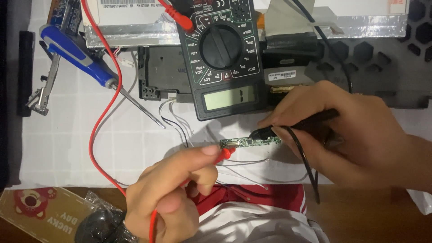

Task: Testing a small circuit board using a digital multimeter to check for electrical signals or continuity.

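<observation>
My left hand (168, 198) pinches a red test probe (225, 154) whose tip touches the left end of a narrow green circuit board (252, 142). My right hand (342, 135) holds a black test probe (292, 126), its tip resting on the board's middle. A dark multimeter (225, 58) with a round dial and a grey display lies just beyond the board, upside down to me. The red lead (101, 117) loops from the meter's top down the left to my left hand. The black lead (306, 162) hangs from my right hand.
A blue-handled screwdriver (85, 56) lies at upper left beside metal tweezers (42, 92). A black plastic frame (164, 76) and a silver-edged panel (135, 33) lie behind the meter. Thin white wires (177, 121) run over the white cloth (67, 148). A brown card box (40, 216) sits at bottom left.
</observation>
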